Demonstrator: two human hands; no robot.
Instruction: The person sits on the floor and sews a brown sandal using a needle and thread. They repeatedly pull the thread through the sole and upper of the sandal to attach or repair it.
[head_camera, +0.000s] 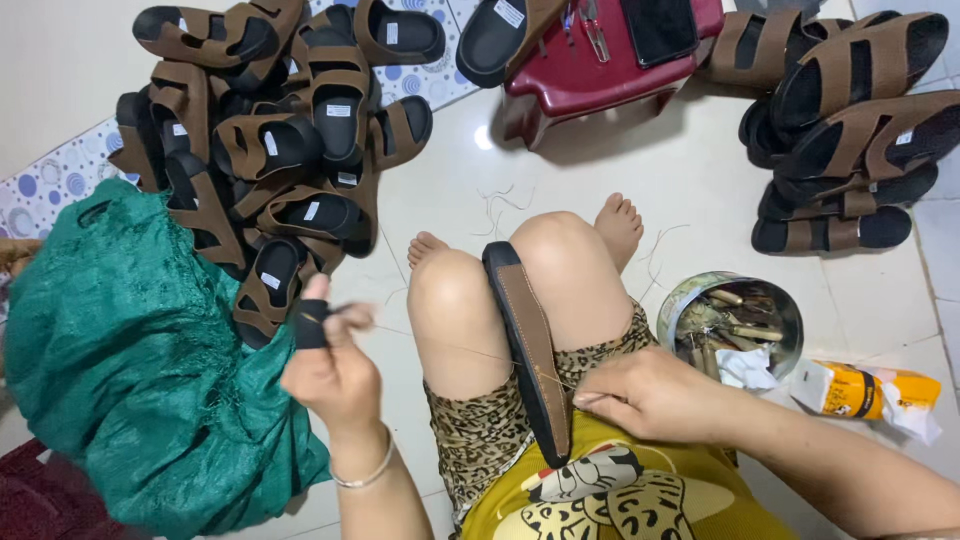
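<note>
A person sits on a pale tiled floor (880, 300) with a sandal sole (530, 350) wedged upright between bare knees, seen from the head camera looking down. The sole is long and narrow, black along its rubber edge with a brown suede-like face, and it runs from the knees down to the lap, its lower end resting against a yellow printed shirt. The right hand (650, 395) rests on the sole's lower edge, fingers pinched together at the spot where a thin thread (470, 352) enters the seam; whether a needle is between them cannot be told. The left hand (335, 365) is raised to the side, thumb and forefinger pressed together on the thread's other end, pulling it taut across the left knee; a black guard covers the forefinger and a thin bangle circles the wrist.

A heap of brown-and-black strapped sandals (270, 150) lies beyond the left hand, partly on a crumpled green sack (130, 350). A second stack of sandals (850, 130) sits at upper right. A dark red plastic stool (600, 70) stands ahead, and a round tin (735, 325) of small tools sits beside the right thigh, with an orange carton (865, 392) next to it.
</note>
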